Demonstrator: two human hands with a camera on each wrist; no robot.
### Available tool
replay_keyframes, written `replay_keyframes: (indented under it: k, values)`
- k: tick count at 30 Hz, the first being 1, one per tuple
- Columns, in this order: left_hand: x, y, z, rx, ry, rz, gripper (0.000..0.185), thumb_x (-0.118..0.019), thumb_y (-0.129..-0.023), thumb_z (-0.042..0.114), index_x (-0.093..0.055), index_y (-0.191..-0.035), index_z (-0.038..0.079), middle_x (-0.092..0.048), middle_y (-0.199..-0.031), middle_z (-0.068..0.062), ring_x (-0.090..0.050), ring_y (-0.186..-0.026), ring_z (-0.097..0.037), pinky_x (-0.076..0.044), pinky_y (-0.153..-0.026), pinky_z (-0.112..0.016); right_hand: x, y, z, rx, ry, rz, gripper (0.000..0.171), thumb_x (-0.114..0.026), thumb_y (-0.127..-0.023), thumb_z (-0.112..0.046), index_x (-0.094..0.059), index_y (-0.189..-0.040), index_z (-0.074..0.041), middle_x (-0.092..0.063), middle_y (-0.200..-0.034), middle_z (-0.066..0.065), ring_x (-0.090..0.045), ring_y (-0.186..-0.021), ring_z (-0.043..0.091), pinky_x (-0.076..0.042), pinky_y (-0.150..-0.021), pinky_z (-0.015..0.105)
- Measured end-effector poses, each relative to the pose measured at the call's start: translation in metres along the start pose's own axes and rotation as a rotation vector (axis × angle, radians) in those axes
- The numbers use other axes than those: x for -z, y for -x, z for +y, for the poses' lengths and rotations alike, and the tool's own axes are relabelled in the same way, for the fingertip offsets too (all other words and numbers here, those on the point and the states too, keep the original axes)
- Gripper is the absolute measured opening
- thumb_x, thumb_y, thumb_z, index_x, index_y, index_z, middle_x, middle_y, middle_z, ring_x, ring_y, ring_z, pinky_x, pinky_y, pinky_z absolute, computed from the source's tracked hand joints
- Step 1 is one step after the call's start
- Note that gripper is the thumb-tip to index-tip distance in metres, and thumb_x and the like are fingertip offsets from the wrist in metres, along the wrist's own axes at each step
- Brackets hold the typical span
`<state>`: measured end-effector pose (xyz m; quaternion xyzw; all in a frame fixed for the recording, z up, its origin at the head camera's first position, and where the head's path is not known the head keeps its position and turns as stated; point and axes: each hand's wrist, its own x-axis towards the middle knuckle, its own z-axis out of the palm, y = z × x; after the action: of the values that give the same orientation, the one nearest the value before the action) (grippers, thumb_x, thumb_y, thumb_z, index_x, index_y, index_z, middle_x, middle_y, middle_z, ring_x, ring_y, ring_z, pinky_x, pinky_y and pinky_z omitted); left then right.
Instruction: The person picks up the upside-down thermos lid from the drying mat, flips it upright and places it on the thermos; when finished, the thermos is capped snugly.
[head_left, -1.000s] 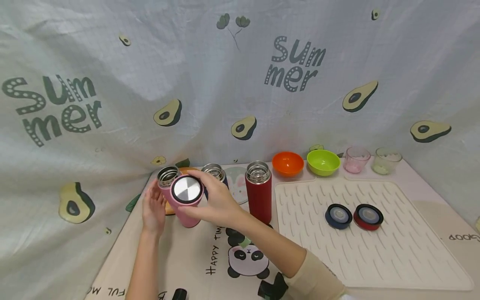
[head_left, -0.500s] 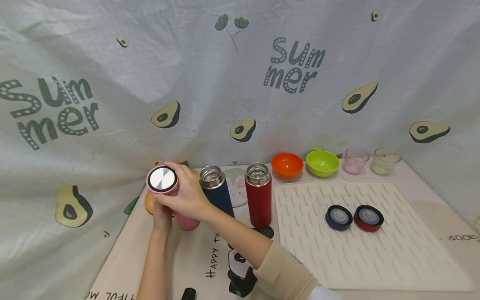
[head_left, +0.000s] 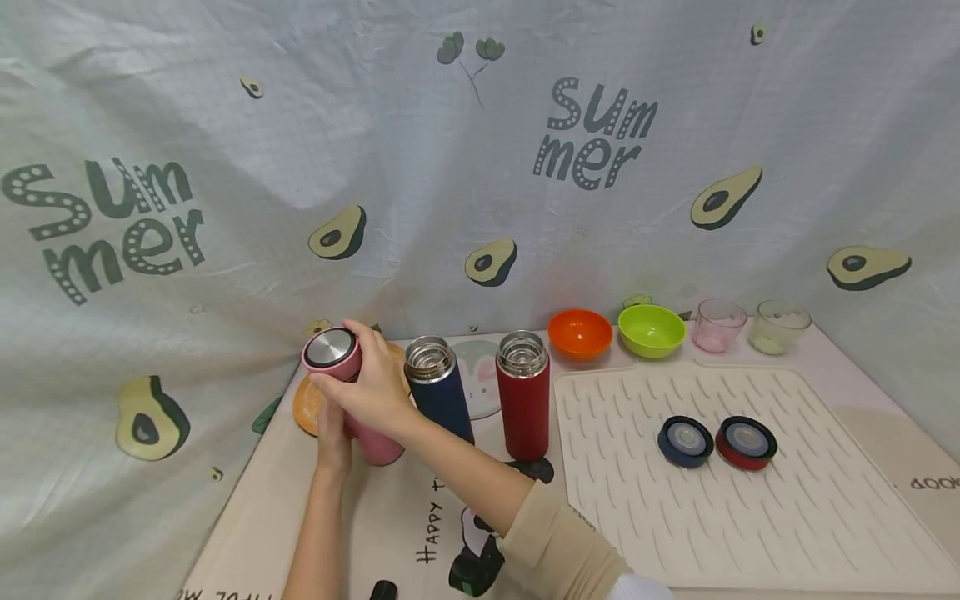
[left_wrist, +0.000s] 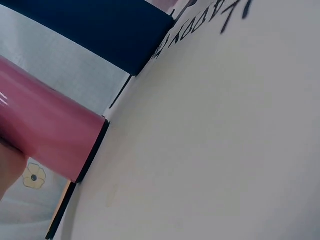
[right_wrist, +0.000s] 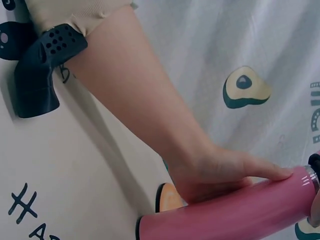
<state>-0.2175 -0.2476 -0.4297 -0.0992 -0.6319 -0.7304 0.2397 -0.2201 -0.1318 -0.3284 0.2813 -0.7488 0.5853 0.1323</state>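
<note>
A pink thermos bottle (head_left: 377,443) stands at the left of the table, slightly tilted in the head view. My left hand (head_left: 333,440) grips its body from the left, thumb along the side in the right wrist view. At the bottle's mouth my right hand (head_left: 377,390) holds the pink lid (head_left: 332,350), its steel top facing up. A strip of steel neck shows below the lid in the right wrist view. Just right stand an open navy thermos (head_left: 442,392) and an open red thermos (head_left: 523,400). Whether the lid's thread has caught is hidden.
A ribbed beige mat (head_left: 660,517) covers the right side, bearing a navy lid (head_left: 686,442) and a red lid (head_left: 746,442). Behind it are an orange bowl (head_left: 580,335), a green bowl (head_left: 651,332), a pink glass (head_left: 717,326) and a greenish glass (head_left: 778,327).
My right hand has carried the pink lid left onto the bottle's mouth, which was uncovered a second ago. My left hand has shifted lower and to the right on the bottle.
</note>
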Motion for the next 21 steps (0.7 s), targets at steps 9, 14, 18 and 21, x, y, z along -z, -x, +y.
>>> replay_keyframes:
  k: [9,14,18,21]
  values:
    - [0.004,0.003,-0.006,-0.048,0.006,-0.074,0.052,-0.041,-0.090,0.057,-0.047,-0.123,0.017,-0.056,-0.100,0.000,-0.053,-0.083,-0.010,-0.046,-0.066,-0.020,0.000,-0.004,0.003,-0.021,-0.025,-0.013,0.071,-0.074,-0.077,-0.026,-0.037,-0.136,-0.013,-0.049,-0.123,0.004,-0.050,-0.106,0.009,-0.043,-0.083,0.020]
    - [0.005,0.003,-0.007,-0.041,0.002,-0.067,0.051,-0.042,-0.089,0.058,-0.048,-0.118,0.016,-0.056,-0.094,0.001,-0.053,-0.078,-0.008,-0.045,-0.061,-0.019,-0.004,-0.004,0.009,-0.031,-0.031,-0.011,0.069,-0.075,-0.076,-0.024,-0.039,-0.134,-0.010,-0.051,-0.122,0.006,-0.051,-0.104,0.009,-0.043,-0.082,0.016]
    - [0.006,0.003,-0.007,-0.041,-0.022,-0.071,0.050,-0.042,-0.089,0.058,-0.048,-0.116,0.016,-0.056,-0.089,0.002,-0.053,-0.073,-0.007,-0.044,-0.055,-0.019,-0.006,-0.005,0.012,-0.049,-0.028,0.001,0.071,-0.076,-0.074,-0.023,-0.039,-0.133,-0.010,-0.050,-0.121,0.006,-0.050,-0.104,0.010,-0.042,-0.083,0.017]
    - [0.007,0.002,-0.008,-0.039,-0.035,-0.083,0.047,-0.041,-0.090,0.057,-0.048,-0.115,0.018,-0.056,-0.086,0.004,-0.053,-0.068,-0.005,-0.043,-0.051,-0.018,-0.007,-0.007,0.012,-0.086,0.003,0.011,0.074,-0.079,-0.072,-0.027,-0.039,-0.133,-0.013,-0.047,-0.119,0.003,-0.049,-0.102,0.010,-0.043,-0.081,0.018]
